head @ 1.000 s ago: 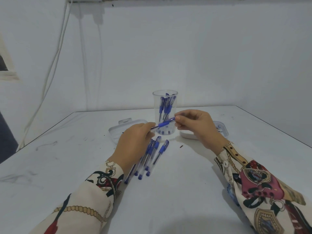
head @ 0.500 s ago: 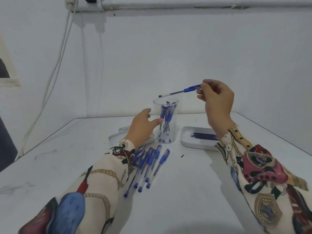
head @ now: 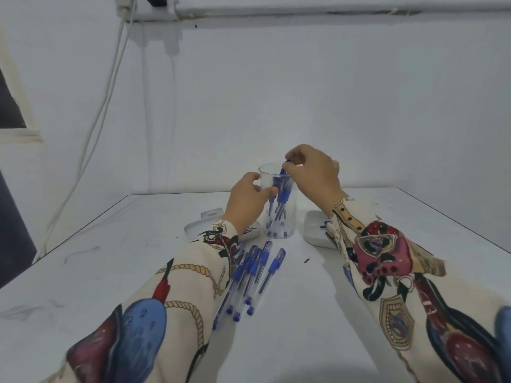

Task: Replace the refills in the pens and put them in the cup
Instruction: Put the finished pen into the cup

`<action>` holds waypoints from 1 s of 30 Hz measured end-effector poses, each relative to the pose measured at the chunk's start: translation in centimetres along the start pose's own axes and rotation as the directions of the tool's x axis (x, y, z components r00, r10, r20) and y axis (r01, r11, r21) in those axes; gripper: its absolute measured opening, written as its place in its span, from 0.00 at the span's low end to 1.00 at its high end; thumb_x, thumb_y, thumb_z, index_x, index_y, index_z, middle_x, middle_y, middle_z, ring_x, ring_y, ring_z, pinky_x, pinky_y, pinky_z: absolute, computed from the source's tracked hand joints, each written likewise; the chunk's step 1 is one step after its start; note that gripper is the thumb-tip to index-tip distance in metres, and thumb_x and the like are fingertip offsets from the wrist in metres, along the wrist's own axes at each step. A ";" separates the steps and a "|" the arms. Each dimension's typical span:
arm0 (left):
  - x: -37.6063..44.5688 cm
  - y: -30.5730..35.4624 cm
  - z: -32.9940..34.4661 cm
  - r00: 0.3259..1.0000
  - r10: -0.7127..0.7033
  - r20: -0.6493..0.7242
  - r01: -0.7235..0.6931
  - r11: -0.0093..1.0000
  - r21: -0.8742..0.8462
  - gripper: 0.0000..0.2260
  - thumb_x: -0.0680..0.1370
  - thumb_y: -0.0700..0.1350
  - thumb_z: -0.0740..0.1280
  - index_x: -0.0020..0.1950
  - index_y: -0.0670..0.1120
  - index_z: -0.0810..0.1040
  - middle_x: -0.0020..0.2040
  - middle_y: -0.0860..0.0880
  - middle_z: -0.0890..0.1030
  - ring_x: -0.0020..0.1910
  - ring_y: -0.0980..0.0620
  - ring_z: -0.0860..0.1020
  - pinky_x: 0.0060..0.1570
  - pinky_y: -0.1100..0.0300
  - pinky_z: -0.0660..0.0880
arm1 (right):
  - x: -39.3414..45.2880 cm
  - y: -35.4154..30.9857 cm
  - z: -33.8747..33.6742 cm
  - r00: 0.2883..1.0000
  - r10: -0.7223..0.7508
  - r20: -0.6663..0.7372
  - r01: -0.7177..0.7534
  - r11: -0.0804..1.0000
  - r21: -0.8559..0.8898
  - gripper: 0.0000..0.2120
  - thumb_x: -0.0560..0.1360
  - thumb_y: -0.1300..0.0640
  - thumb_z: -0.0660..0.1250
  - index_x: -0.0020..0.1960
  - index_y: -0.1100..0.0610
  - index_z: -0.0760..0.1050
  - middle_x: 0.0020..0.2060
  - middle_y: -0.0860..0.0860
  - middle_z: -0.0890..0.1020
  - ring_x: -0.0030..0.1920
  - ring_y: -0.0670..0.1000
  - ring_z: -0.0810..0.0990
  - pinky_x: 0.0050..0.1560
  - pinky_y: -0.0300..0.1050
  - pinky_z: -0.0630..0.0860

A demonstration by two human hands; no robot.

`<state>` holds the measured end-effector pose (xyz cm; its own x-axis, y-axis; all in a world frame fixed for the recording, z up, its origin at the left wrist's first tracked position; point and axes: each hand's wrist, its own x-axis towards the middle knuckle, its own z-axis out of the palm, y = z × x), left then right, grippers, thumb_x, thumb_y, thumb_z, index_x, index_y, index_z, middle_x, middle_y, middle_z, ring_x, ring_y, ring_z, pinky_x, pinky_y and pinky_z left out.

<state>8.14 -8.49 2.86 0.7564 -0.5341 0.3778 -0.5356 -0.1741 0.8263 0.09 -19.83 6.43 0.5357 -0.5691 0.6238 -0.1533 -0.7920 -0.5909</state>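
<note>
One clear cup [head: 279, 217] stood mid-table w/ a bunch of blue pens inside, too packed to count. Abt five more pens [head: 249, 277] lay loose in front. Two white trays [head: 313, 230], one each side. Left hand [head: 246, 203] gripped the cup's side; right hand [head: 312, 172] pinched a pen [head: 282, 170] at the rim, tip down inside.

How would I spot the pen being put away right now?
Start at the white table, then find the clear cup at its middle. The pen is the one the right hand pinches upright over the rim; the others lie flat.
</note>
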 end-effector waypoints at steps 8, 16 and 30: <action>-0.4 -0.2 -0.2 1.000 -0.015 0.015 0.015 1.000 0.013 0.24 0.75 0.50 0.68 0.68 0.45 0.67 0.57 0.46 0.78 0.51 0.51 0.75 0.48 0.60 0.68 | -0.7 0.3 0.3 0.994 -0.062 0.092 0.079 0.978 -0.191 0.16 0.79 0.47 0.56 0.47 0.48 0.82 0.44 0.47 0.83 0.56 0.52 0.75 0.67 0.59 0.57; -2.8 -0.6 -1.2 0.998 -0.062 0.015 0.059 0.991 0.121 0.21 0.75 0.49 0.68 0.65 0.45 0.71 0.58 0.47 0.77 0.52 0.51 0.75 0.53 0.56 0.73 | -4.0 1.7 -1.2 0.967 -0.256 -0.017 0.254 0.965 -0.066 0.12 0.80 0.51 0.60 0.61 0.50 0.77 0.59 0.47 0.78 0.63 0.48 0.69 0.65 0.49 0.59; -9.9 -2.1 0.0 0.975 0.124 0.184 -0.218 0.686 0.694 0.13 0.71 0.60 0.66 0.48 0.53 0.80 0.63 0.52 0.72 0.64 0.48 0.63 0.61 0.52 0.62 | -10.4 5.3 -0.7 0.943 -0.179 0.281 0.200 0.978 -0.050 0.10 0.79 0.54 0.62 0.54 0.51 0.81 0.51 0.45 0.81 0.56 0.47 0.74 0.60 0.47 0.68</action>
<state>1.79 -2.87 -2.60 0.6019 -0.6945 0.3941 -0.7932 -0.5771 0.1943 -6.90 -18.29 -2.84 0.7659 -0.3330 0.5500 -0.0843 -0.9001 -0.4275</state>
